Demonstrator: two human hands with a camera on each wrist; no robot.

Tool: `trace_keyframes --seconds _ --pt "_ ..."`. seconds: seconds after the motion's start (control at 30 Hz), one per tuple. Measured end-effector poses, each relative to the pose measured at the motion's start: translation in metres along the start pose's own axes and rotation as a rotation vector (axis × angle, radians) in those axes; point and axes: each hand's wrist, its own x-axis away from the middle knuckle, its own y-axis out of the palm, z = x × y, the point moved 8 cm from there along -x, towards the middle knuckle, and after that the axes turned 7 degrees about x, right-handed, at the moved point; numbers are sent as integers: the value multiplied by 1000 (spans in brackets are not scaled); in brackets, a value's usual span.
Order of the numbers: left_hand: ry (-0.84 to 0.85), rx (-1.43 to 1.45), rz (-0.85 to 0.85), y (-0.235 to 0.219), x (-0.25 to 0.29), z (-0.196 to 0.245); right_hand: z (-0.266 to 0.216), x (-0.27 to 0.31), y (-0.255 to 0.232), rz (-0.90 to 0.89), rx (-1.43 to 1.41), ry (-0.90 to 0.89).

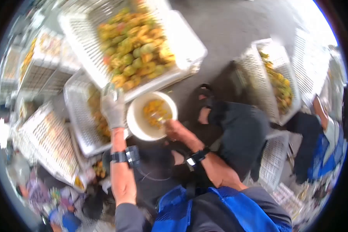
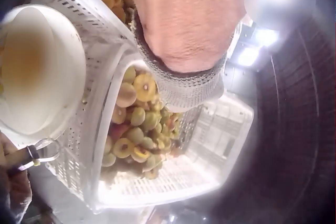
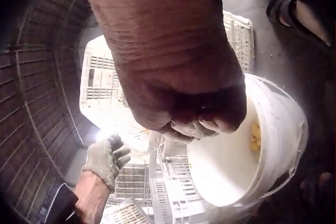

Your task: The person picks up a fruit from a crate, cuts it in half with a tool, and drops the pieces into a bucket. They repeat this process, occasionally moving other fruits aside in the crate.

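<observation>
My left hand (image 1: pixel 113 108), in a light knitted glove, is by the near corner of a large white crate (image 1: pixel 79 42) heaped with yellow-green fruit (image 1: pixel 137 50), many pieces cut open. In the right wrist view this gloved hand (image 3: pixel 102 162) has loosely bent, parted fingers and holds nothing visible. My bare right hand (image 1: pixel 176 130) is at the right rim of a white bucket (image 1: pixel 133 123) with yellow fruit pieces (image 1: pixel 156 112) inside. In the left wrist view the right hand (image 2: pixel 18 192) grips the handle of a wire-loop tool (image 2: pixel 47 150).
A second white crate (image 1: pixel 75 96) of fruit stands left of the bucket, and another crate (image 1: pixel 255 73) is at the right. More crates (image 1: pixel 46 143) are at far left. My knee (image 1: pixel 239 123) and sandalled foot (image 1: pixel 205 92) are right of the bucket. Another person's leg (image 1: pixel 303 131) is at far right.
</observation>
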Motion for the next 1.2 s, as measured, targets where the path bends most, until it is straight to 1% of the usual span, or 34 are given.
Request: trace_keyframes --seconds 0.03,0.07,0.1,0.13,0.17,0.2,0.23,0.27,0.3,0.33,0.37,0.4,0.47,0.5,0.57,0.63,0.67,0.7,0.8,0.83,0.87,0.9,0.93,1.0,1.03,1.1,1.13,1.2 --pt "14 1 -59 16 -10 -3 -17 13 4 8 307 -190" --pt "28 3 -117 33 -20 -5 -36 30 9 76 611 -377" --pt "41 6 -176 49 -29 -7 -46 45 14 36 496 -272" --pt "-13 -57 -259 60 -37 -17 -57 47 18 68 601 -189" --pt "-160 -152 -390 72 -44 -24 -41 30 15 72 629 -209" --pt "-95 -154 -357 93 -46 -61 -25 12 11 77 656 -229" --pt "-63 -211 -299 101 -46 -74 -9 -5 7 82 684 -249" --pt "-42 -296 -334 120 -47 -110 -4 2 3 73 486 -334" --pt "-217 -347 -540 104 -49 -56 0 10 -1 48 292 -417" --pt "-218 -413 -509 112 -50 -79 -27 45 2 50 375 -468" --pt "-134 -375 -452 124 -53 -109 -59 84 6 57 458 -520" --pt "-65 -319 -306 120 -53 -108 -90 123 11 67 538 -572" --pt "-104 -354 -286 118 -52 -104 -82 65 20 108 728 -431" --pt "-121 -332 -302 117 -53 -101 -79 48 18 130 815 -353" --pt "-157 -290 -333 114 -52 -98 -94 47 13 177 776 -408" --pt "-139 -297 -298 108 -57 -93 -103 55 9 226 704 -468" --pt "-136 -304 -277 105 -60 -93 -104 54 8 222 680 -472" --pt "-266 -299 -348 103 -57 -98 -105 50 8 216 657 -477" --pt "-212 51 -237 95 -56 -111 -108 34 4 229 571 -469" --pt "-240 106 -227 87 -53 -98 -106 30 3 238 537 -461" --pt "-268 160 -217 71 -47 -68 -108 34 3 218 494 -406" --pt "-296 215 -207 61 -40 -49 -119 46 4 198 451 -351" --pt "-310 309 -205 59 -31 -45 -128 56 8 178 406 -295" --pt "-340 497 -199 54 -13 -43 -153 71 15 213 397 -378" --pt "-313 539 -214 53 -4 -30 -159 76 16 232 392 -418" --pt "-254 624 -241 51 15 2 -160 64 19 263 409 -479" --pt "-258 592 -312 52 25 21 -162 61 20 279 419 -510" --pt "-264 526 -451 50 41 55 -166 63 22 237 425 -492"
